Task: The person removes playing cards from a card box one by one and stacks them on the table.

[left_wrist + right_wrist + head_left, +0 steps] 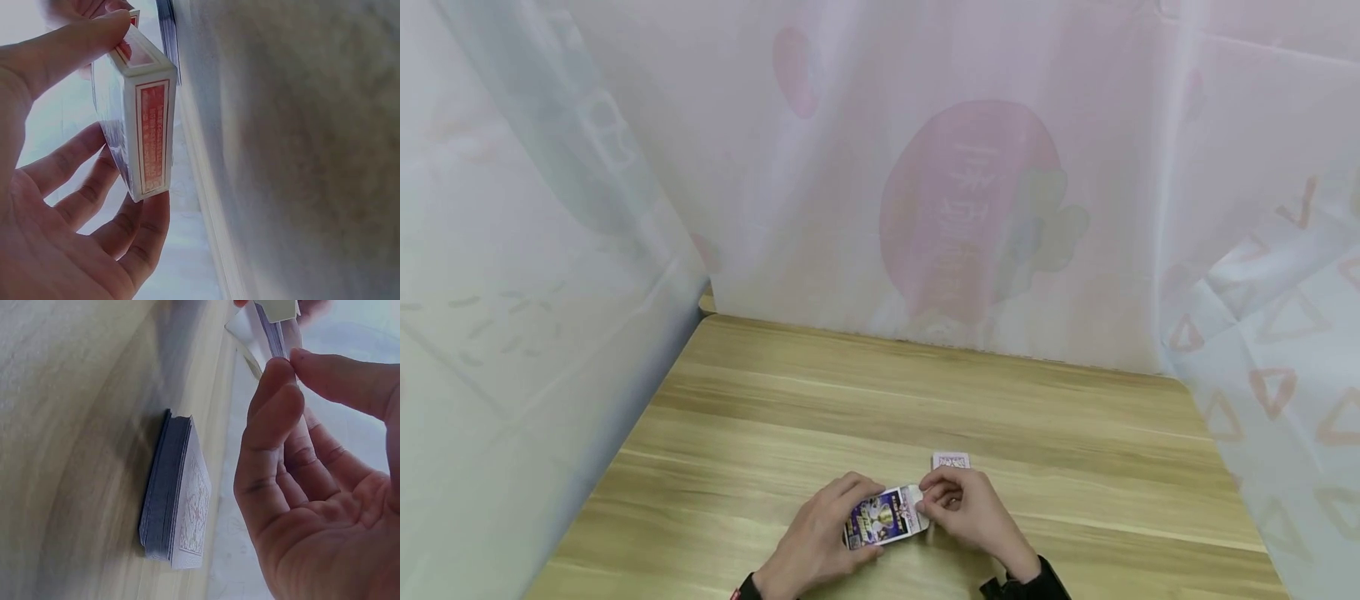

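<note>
My left hand (pixel 827 529) holds a playing-card box (pixel 880 518) by its edges, thumb on one side and fingers on the other. The box has a purple printed face with a gold trophy; a red-and-white panel shows on its end in the left wrist view. At the opposite, opened end, the thumb and forefinger of my right hand (pixel 966 512) pinch at the white flap (pixel 916 495). Edges of a card stack (pixel 274 336) show inside the opening in the right wrist view. A deck of cards (pixel 194 506) lies flat on the table just beyond the right hand.
The wood-grain table (pixel 820 392) spreads beyond and around both hands. Pale printed sheets hang along its back (pixel 820 250), left (pixel 512 375) and right (pixel 1285 333) sides.
</note>
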`<state>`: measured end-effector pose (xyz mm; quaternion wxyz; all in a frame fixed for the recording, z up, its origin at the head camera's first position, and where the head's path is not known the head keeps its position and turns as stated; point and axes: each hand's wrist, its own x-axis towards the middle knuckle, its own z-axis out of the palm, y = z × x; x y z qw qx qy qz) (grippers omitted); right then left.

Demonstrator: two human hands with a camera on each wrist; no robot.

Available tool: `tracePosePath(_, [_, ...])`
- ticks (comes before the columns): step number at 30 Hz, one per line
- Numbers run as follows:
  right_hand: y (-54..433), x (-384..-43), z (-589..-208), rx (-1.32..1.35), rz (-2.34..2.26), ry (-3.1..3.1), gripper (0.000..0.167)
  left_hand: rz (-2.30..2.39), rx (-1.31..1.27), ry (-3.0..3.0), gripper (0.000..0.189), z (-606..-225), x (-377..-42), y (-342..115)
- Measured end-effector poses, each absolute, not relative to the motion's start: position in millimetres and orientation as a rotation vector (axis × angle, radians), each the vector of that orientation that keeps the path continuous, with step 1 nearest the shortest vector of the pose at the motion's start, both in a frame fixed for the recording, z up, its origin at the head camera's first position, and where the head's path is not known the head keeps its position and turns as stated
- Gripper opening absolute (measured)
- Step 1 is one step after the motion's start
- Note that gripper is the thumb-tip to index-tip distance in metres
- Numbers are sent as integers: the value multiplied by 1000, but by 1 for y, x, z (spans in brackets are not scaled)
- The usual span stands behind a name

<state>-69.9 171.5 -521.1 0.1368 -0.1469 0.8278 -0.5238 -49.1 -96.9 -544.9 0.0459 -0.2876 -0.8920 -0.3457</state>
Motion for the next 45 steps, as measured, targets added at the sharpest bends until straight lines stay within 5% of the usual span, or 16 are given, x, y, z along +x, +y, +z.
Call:
tracePosePath(32, [209, -77, -513, -236, -1710, 2172, 34, -1053, -803, -2726, 73, -541, -50, -102])
tracePosePath(45, [231, -88, -512, -144, -1684, 2296, 27, -1063, -764, -2713, 74, -544, -51, -106])
